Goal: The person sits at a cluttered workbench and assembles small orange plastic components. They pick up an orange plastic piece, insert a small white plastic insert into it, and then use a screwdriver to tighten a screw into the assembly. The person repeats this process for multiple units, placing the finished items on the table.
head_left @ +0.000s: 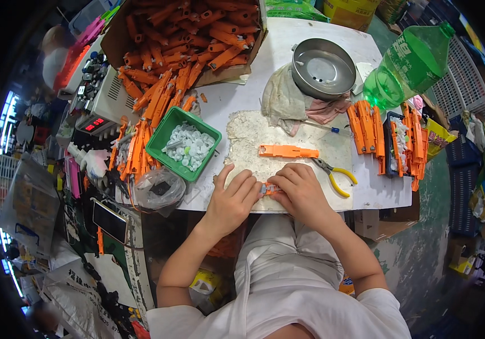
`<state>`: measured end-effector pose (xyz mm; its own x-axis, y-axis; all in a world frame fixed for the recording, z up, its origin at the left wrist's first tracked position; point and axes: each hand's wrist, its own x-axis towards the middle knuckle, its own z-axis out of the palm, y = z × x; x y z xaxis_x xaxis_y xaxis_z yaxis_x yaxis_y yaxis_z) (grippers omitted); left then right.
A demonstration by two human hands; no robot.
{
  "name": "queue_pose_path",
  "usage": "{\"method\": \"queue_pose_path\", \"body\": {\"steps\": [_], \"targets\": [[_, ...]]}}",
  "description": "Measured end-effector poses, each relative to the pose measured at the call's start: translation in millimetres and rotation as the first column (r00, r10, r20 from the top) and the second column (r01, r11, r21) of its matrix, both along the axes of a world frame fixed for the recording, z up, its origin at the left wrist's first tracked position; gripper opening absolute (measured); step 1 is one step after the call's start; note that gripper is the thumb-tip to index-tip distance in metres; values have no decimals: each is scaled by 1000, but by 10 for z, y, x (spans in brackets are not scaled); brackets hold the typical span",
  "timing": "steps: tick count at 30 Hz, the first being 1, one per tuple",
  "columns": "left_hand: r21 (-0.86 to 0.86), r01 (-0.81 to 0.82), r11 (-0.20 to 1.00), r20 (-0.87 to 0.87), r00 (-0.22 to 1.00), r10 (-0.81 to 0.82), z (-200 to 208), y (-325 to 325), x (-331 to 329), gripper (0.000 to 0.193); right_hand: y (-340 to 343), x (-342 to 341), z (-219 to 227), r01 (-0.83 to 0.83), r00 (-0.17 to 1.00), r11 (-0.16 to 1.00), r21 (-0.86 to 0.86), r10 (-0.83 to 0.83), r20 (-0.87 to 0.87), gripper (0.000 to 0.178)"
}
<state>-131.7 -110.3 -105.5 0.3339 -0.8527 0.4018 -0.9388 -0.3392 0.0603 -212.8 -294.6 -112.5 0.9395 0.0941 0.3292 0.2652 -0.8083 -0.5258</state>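
Both my hands meet at the near edge of the worn work board (242, 135). Between their fingertips is an orange plastic part (271, 188) with some grey and blue on it. My left hand (235, 195) grips its left end, and my right hand (299, 191) holds it from the right, covering much of it. Just beyond lies a longer orange plastic piece (289, 151), flat on the board. Pliers with yellow handles (337, 178) rest to the right of my right hand. A screwdriver (324, 126) lies farther back, beside a cloth.
A box of orange parts (191, 42) stands at the far left, spilling over. Nearer are a green tray (157, 144) of small white pieces and a clear plastic bag (159, 188). A metal bowl (324, 69) sits on a cloth (279, 99). A green bottle (409, 65) leans behind orange parts (367, 133) at right.
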Motion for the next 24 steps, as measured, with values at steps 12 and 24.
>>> {"method": "queue_pose_path", "body": {"steps": [12,24], "targets": [[-172,-80,982,-86,994,66,-51,30,-71,21,13,-19,-17,38,999,998,49,-39,29,32],[-563,-200,802,-664,687,-295,-3,-38,-358,26,90,-273,492,-56,955,974,217,-11,296,25]]}}
